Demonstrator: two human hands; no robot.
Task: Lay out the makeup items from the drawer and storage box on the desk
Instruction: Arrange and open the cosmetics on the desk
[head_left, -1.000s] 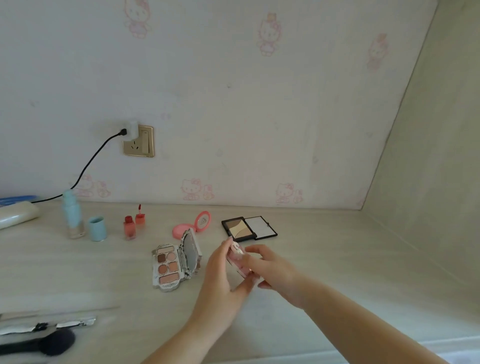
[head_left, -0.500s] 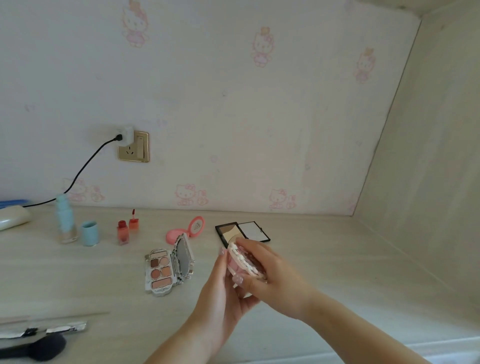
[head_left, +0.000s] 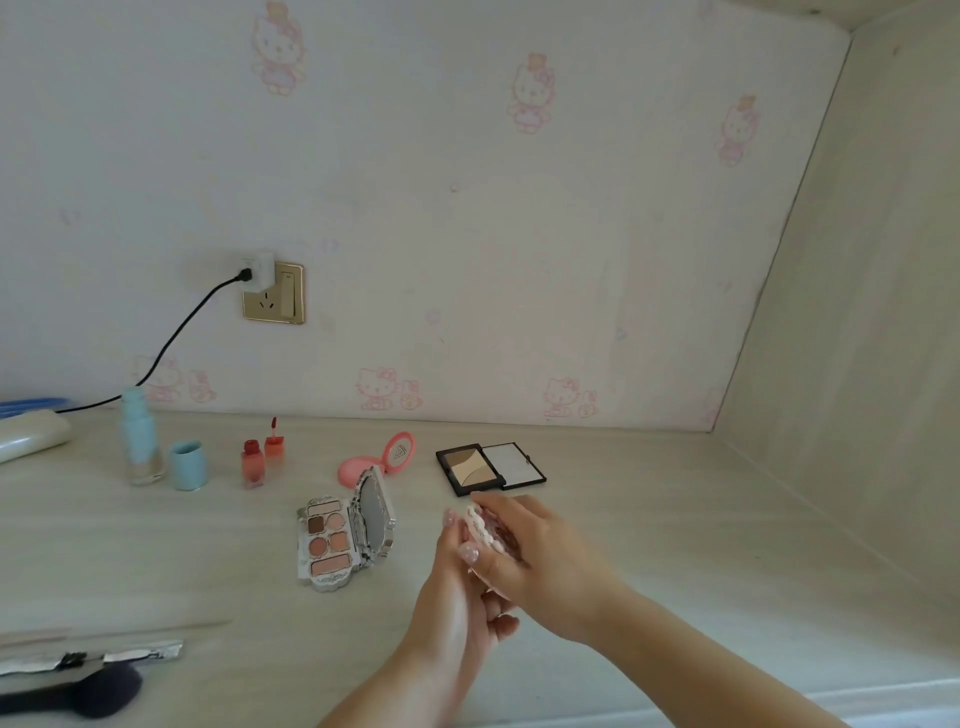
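Note:
Both hands hold a small pink and white compact (head_left: 485, 530) above the middle of the desk (head_left: 675, 545). My left hand (head_left: 457, 592) cups it from below and my right hand (head_left: 535, 556) covers it from the right; most of the compact is hidden. On the desk lie an open eyeshadow palette (head_left: 332, 545) to the left, an open pink round compact (head_left: 382, 457) and an open black contour palette (head_left: 485, 467) behind the hands. A red lip tint bottle (head_left: 253, 464) with its applicator cap (head_left: 274, 441) stands further left.
A blue bottle (head_left: 139, 441) and its blue cap (head_left: 188, 465) stand at the left, near a white case (head_left: 26, 434). Brushes (head_left: 78, 691) lie at the front left edge. A black cable (head_left: 171, 338) runs from the wall socket (head_left: 274, 293). A side panel (head_left: 857, 364) closes the right.
The compact has stayed between both hands; the right hand has closed further over it and the hands shifted slightly lower. The view tilted, showing more of the wall.

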